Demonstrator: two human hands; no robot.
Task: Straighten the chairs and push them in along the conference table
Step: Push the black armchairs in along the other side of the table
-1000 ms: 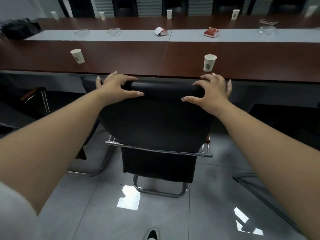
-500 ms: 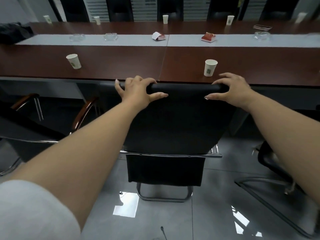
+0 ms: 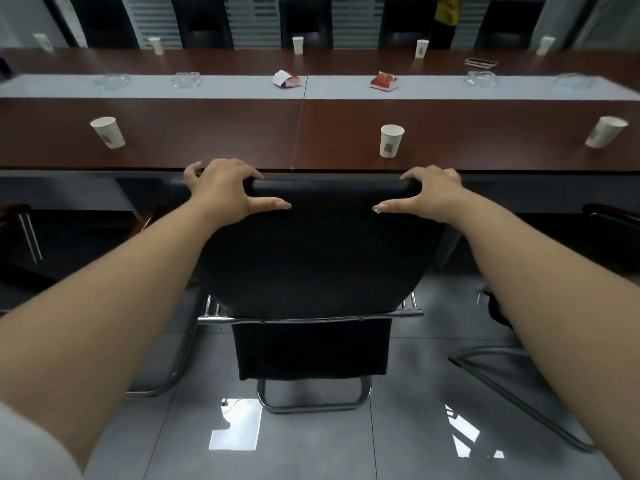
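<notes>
A black chair (image 3: pixel 318 258) with a chrome sled frame stands square in front of me, its back facing me. Its top edge sits just under the near edge of the long dark wood conference table (image 3: pixel 207 140). My left hand (image 3: pixel 225 190) grips the top left corner of the backrest, fingers over the far side and thumb on the near side. My right hand (image 3: pixel 429 194) grips the top right corner the same way. The seat is hidden behind the backrest.
Paper cups (image 3: pixel 391 140) stand along the table's near side, and ashtrays and red packs lie on its grey centre strip. Neighbouring chairs show at the left (image 3: pixel 20 237) and right (image 3: pixel 609 237). Black chairs (image 3: pixel 304 22) line the far side. Grey floor tiles lie below.
The chair has gone forward toward the table and turned square to it. My hands stay on the backrest top, and my view has shifted to centre on the chair.
</notes>
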